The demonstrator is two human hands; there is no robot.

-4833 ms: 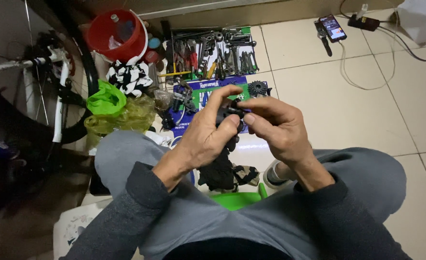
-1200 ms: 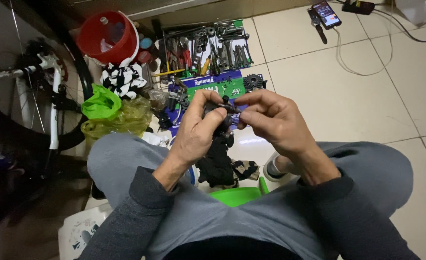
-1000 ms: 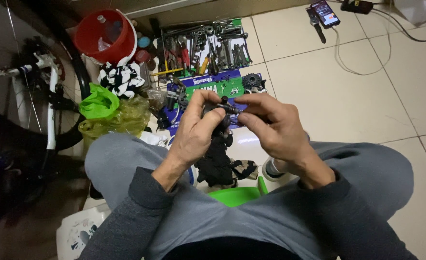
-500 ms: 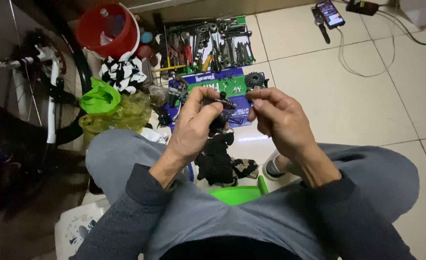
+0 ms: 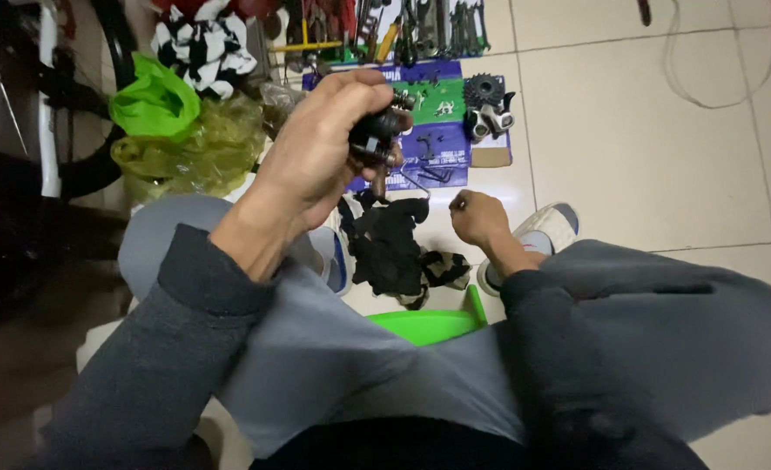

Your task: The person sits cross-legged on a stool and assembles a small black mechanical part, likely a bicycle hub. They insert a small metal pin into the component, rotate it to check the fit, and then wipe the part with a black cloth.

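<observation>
The left hand [image 5: 316,148] has its fingers clamped on a small black bicycle part [image 5: 375,135], raised above the blue card [image 5: 437,144] on the floor. The right hand [image 5: 479,218], lowered nearer the black rag [image 5: 394,248], pinches its fingers together, on what I cannot tell; work on the part looks unfinished

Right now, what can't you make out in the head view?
- Black part in the left hand: the fingers cover most of it, so its kind is unclear.
- Right hand: closed grip; anything inside is too small to tell.
- Tools at the top: cut off by the frame edge.
- Green stool: mostly hidden by the legs.
- Bicycle wheel at left: dark and cut off.
</observation>
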